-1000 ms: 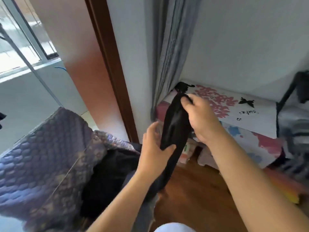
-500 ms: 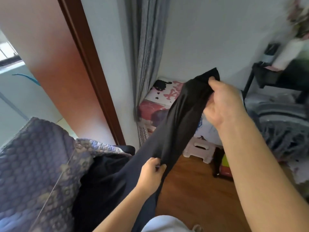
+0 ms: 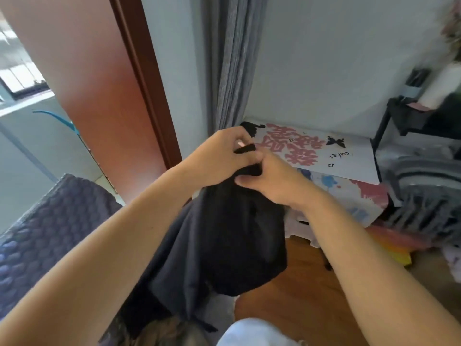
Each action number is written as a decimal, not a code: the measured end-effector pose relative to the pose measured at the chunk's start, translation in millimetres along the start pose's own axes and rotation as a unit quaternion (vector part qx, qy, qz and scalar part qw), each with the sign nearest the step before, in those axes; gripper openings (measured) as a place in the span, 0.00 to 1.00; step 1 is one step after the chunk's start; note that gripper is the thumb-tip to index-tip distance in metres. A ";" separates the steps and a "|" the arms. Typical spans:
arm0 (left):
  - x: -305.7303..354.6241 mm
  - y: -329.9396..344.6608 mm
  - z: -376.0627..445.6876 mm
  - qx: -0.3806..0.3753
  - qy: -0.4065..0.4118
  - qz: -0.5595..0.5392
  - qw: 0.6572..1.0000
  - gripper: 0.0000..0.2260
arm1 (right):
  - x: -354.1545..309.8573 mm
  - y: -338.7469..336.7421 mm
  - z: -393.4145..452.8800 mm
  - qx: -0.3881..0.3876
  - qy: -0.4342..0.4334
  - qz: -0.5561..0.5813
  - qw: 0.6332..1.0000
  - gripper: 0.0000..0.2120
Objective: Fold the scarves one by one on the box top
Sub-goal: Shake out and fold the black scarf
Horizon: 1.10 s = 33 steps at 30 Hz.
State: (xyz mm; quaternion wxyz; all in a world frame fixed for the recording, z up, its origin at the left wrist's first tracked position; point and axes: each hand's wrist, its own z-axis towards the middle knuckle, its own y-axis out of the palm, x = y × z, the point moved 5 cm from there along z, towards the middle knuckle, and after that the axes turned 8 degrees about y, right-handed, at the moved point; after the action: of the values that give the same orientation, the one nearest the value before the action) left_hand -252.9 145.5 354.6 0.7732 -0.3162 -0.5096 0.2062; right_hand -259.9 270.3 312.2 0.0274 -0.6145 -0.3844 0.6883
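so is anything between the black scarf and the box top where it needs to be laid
Nothing visible is. Both the left hand and the right hand grip the black scarf at its top edge, in the air in front of the box top, whose printed surface shows nothing lying on it.

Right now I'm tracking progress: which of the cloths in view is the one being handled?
The plain black scarf, hanging from both hands: left hand and right hand pinch its top edge together. The purple patterned cloth lies untouched at the left.
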 end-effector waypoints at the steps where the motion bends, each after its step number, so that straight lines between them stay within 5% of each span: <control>1: -9.0 0.3 -0.1 -0.027 0.000 0.036 0.999 0.09 | 5.0 -7.6 4.3 0.046 0.008 -0.027 0.999 0.10; 2: -22.1 2.8 -5.5 -0.069 -0.016 0.089 0.994 0.11 | 11.1 -19.4 4.8 0.096 0.020 -0.047 0.994 0.04; 4: -68.7 4.0 -25.1 -0.117 -0.093 0.213 0.966 0.11 | 25.3 -44.0 0.4 0.161 0.045 -0.074 0.983 0.08; 7: -139.6 -11.7 -60.6 -0.006 -0.225 0.277 0.934 0.12 | 40.6 -63.6 -4.9 0.188 0.066 -0.075 0.977 0.09; 14: -213.1 -53.6 -118.3 0.119 -0.317 0.249 0.908 0.11 | 106.8 -115.6 -10.1 0.367 0.196 0.009 0.909 0.12; 17: -192.1 -61.0 -97.6 0.136 -0.281 0.171 0.934 0.13 | 116.5 -115.3 -16.7 0.362 0.252 -0.088 0.893 0.12; 19: -149.7 -54.0 -69.7 0.128 -0.212 0.078 0.966 0.14 | 90.7 -93.6 -15.4 0.303 0.180 -0.112 0.929 0.13; 21: -90.5 -35.4 -36.5 0.082 -0.112 -0.030 0.990 0.15 | 38.1 -49.5 -11.1 0.152 0.064 -0.047 0.985 0.26; 23: -33.6 -11.4 -9.3 0.020 -0.029 -0.137 0.990 0.15 | -1.7 -2.0 -8.9 0.019 0.025 0.032 0.999 0.36; 25: -5.0 -1.0 2.7 0.014 0.023 -0.209 0.978 0.15 | -5.6 10.1 -1.4 0.087 0.009 0.036 0.996 0.21; 27: -22.2 6.0 -7.9 0.056 0.037 -0.196 0.978 0.25 | 15.7 -20.5 -1.9 0.259 0.077 0.085 0.959 0.05; 28: -41.4 19.5 -23.0 0.062 0.015 -0.162 0.985 0.34 | 32.8 -39.0 -8.1 0.319 0.125 0.141 0.929 0.08; 30: -73.1 80.5 -64.5 0.010 -0.061 -0.106 0.992 0.51 | 59.0 -69.4 -21.2 0.390 0.168 0.278 0.862 0.11; 33: -109.3 201.1 -120.1 -0.055 -0.186 -0.025 0.981 0.56 | 73.8 -85.6 -24.8 0.421 0.190 0.374 0.804 0.12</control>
State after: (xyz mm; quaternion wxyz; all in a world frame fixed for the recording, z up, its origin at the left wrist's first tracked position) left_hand -185.1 185.7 108.5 0.6514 -0.3018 -0.6625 0.2138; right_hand -293.5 380.5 300.8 0.0965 -0.7574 0.2152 0.6088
